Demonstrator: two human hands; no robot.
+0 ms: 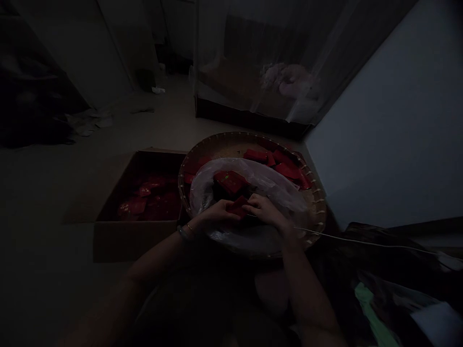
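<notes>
In the dim head view, my left hand [219, 212] and my right hand [263, 208] meet over a round woven tray [320, 202]. Between them they grip a small red packet [238, 207], the left from its left end and the right pinching its right side. Just beyond the packet, a larger red pouch [231, 182] with a greenish mark lies on a clear plastic bag [267, 176] spread in the tray. Several more red packets [287, 169] rest along the tray's far right side. Darkness hides the fine detail of the packet.
To the left stands an open cardboard box [130, 241] holding several shiny red packets [139, 205]. A thin white cord [361, 240] runs rightward from near my right wrist. A bed with sheer netting [253, 91] is beyond the tray; a pale wall [390, 144] rises at right.
</notes>
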